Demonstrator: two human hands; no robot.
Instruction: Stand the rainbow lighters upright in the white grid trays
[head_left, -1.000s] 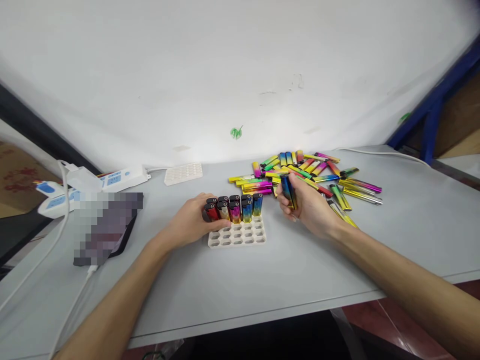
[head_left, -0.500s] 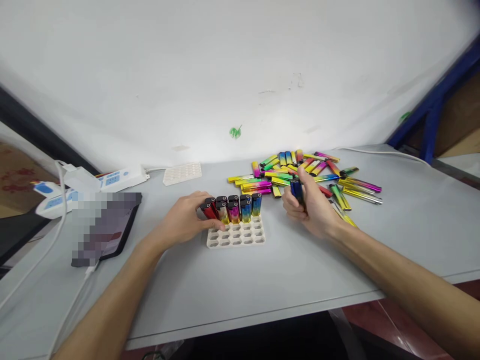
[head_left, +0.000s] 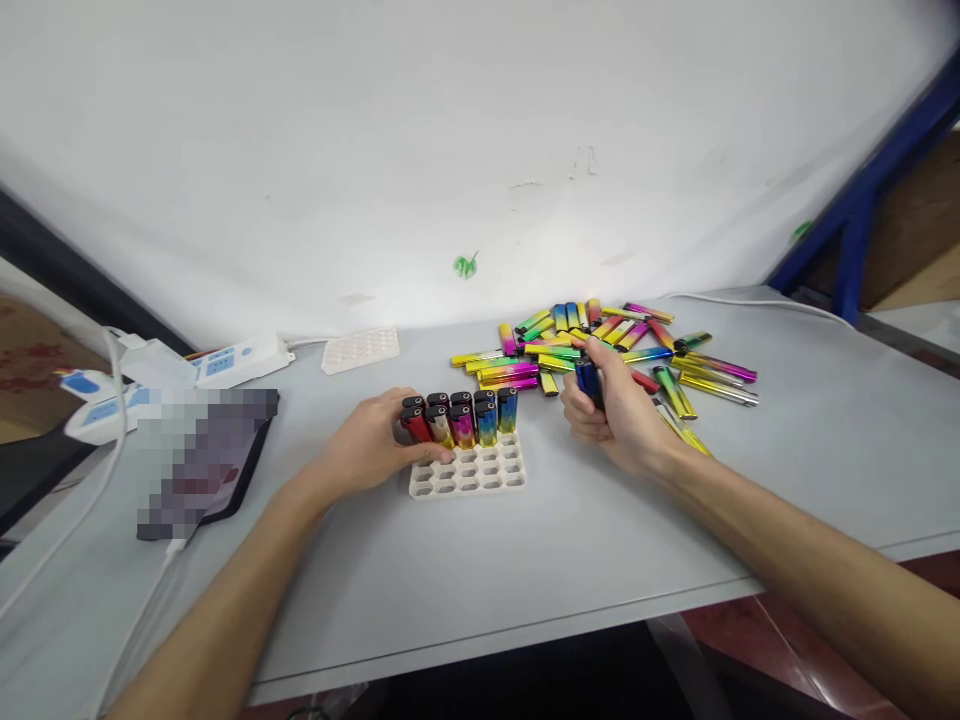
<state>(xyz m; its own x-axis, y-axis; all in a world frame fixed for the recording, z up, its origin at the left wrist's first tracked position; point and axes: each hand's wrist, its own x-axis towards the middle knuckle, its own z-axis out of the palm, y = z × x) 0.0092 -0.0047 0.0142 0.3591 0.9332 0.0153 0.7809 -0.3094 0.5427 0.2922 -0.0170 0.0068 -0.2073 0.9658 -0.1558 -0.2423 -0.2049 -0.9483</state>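
White tray (head_left: 468, 494), mid-table (head_left: 420, 580): steady back-left corner with left hand (head_left: 366, 440), fingers half-curled round red lighter (head_left: 415, 428), grip unclear. Keep blue lighter (head_left: 589, 384) upright in right hand (head_left: 634, 425), fingers closed, clear of pile (head_left: 510, 372) near back edge.

The lighters in the pile (head_left: 508, 376) show me shiny yellow, green, magenta, red and blue, many fading between two colours. I see an off-white rack (head_left: 469, 480), a grey table (head_left: 600, 560) and a green mark (head_left: 465, 266) on the white wall (head_left: 360, 150).
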